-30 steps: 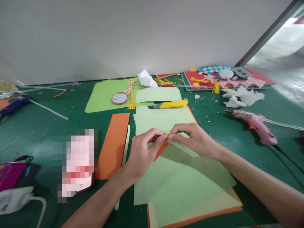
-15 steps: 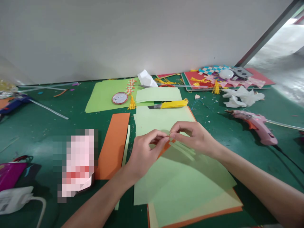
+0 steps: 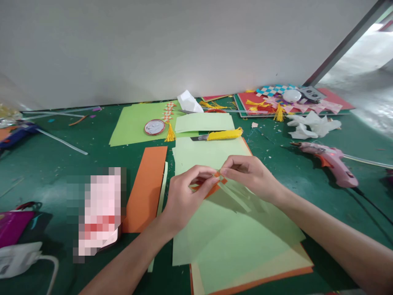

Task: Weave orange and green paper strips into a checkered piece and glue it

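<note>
- Two pinches, left hand [image 3: 185,198] and right hand [image 3: 256,175], close on the orange-and-green weave [image 3: 224,180] above pale green sheets [image 3: 233,250].
- Uneven pulling could loosen its thin strips [image 3: 236,197].
- Yellow cutter [image 3: 225,134], blade [image 3: 200,138] bare, could nick a reaching hand.

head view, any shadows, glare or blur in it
Head view: a soft shadow darkens the green paper below the right hand; head view: the background at upper right looks pale and washed out; head view: coarse squares hide most of the pink object at left; head view: the orange-and-green strips are too small to follow clearly.
</note>
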`<state>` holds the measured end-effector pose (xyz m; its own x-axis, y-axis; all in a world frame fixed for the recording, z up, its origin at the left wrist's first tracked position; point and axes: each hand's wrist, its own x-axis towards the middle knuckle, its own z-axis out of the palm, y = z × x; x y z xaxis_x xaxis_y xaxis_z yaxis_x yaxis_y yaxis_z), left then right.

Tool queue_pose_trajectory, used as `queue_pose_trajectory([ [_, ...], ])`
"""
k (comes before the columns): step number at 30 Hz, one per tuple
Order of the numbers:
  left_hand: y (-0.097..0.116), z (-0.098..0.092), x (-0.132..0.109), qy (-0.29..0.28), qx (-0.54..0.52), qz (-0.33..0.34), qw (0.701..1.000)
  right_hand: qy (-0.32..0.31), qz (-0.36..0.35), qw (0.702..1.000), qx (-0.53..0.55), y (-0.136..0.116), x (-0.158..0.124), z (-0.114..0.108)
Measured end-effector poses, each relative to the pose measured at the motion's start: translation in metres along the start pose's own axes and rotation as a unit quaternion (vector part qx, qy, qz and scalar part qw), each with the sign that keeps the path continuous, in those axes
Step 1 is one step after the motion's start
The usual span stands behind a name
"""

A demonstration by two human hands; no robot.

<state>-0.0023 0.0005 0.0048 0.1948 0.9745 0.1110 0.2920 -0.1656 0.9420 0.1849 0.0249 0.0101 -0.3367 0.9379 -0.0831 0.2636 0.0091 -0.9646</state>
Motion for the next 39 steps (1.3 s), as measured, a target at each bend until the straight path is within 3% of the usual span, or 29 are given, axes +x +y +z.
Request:
queue_pose_trajectory([
  [8, -0.0006, -0.0003, -0.0005, -0.01, 0.0, 0.004, 1.0, -0.005, 0.002, 1.0, 0.008, 0.0011, -0.0002, -0.0004],
  [15, -0.0024, 0.0006, -0.0023, 0.032, 0.013, 0.001, 0.999, 0.029, -0.006, 1.0, 0.008, -0.0014, -0.0001, -0.0008],
  [26, -0.0025, 0.0006, -0.0018, 0.036, 0.001, -0.001, 0.999, 0.036, -0.003, 0.999, 0.007, -0.0024, 0.0004, 0.0003],
  [39, -0.0012, -0.0008, -0.0006, -0.011, -0.064, -0.051, 0.997, 0.04, -0.004, 0.999, 0.018, -0.0041, 0.0001, 0.0004],
])
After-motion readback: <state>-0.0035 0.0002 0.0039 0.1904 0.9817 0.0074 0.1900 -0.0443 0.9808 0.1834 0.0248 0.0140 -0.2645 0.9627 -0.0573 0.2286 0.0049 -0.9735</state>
